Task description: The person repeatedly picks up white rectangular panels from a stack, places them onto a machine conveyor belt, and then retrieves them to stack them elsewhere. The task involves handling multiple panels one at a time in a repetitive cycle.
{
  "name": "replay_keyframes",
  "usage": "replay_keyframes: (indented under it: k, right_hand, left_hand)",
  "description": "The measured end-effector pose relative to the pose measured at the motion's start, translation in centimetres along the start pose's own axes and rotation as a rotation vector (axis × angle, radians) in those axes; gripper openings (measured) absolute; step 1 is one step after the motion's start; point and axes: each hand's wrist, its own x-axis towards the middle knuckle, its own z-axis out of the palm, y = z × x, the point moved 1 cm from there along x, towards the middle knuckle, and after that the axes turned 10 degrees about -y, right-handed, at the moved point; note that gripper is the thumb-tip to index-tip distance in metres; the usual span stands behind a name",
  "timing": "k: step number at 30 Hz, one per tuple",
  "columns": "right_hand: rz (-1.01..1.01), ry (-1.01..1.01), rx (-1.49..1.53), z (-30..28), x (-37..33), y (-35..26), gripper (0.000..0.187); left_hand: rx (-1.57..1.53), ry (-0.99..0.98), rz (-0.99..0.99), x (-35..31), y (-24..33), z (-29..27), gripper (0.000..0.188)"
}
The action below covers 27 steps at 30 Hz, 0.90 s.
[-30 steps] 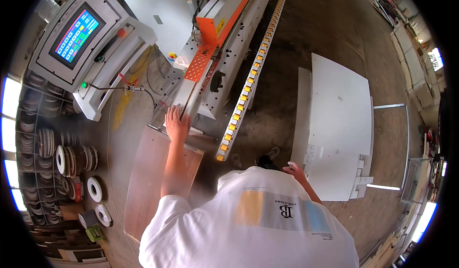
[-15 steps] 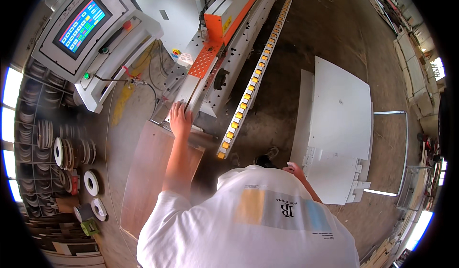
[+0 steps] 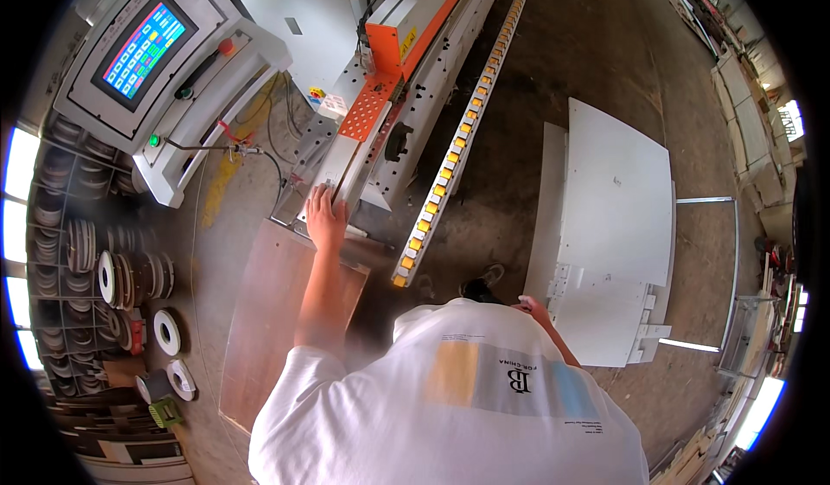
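My left hand (image 3: 325, 218) lies on the near end of the long machine's pale rail (image 3: 343, 158), its fingers stretched over the edge. Just past it, an orange perforated plate (image 3: 370, 113) covers part of the machine. Close to my body on the right, my right hand (image 3: 533, 307) is closed, its fingers curled; what they hold, if anything, is too small to make out. Right of that hand lies a stack of pale grey panels (image 3: 616, 217). A roller rail with yellow rollers (image 3: 447, 174) runs between the machine and the panels.
A control console (image 3: 143, 48) with a lit screen stands at the far left. A brown board (image 3: 268, 329) lies below my left arm. Rolls of edge banding (image 3: 117, 277) fill a rack on the left. Cables (image 3: 278, 152) hang between console and machine.
The view has shifted very slightly. Both hands stay in the same places, and nothing else has visibly moved.
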Motion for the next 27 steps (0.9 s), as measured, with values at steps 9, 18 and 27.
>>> replay_keyframes:
  k: [9, 18, 27]
  right_hand:
    - [0.000, -0.018, 0.020, 0.4, 0.2, -2.6, 0.057]
    - [0.052, -0.014, 0.068, 0.0, 0.0, -4.9, 0.057]
    - [0.081, 0.021, -0.017, -0.5, -2.1, -7.0, 0.059]
  left_hand:
    - [-0.020, -0.001, -0.016, 0.1, -0.1, 0.3, 0.043]
    - [-0.015, 0.057, 0.008, 2.4, 1.0, 1.7, 0.041]
    - [-0.045, 0.050, -0.014, 8.5, 3.6, 5.4, 0.044]
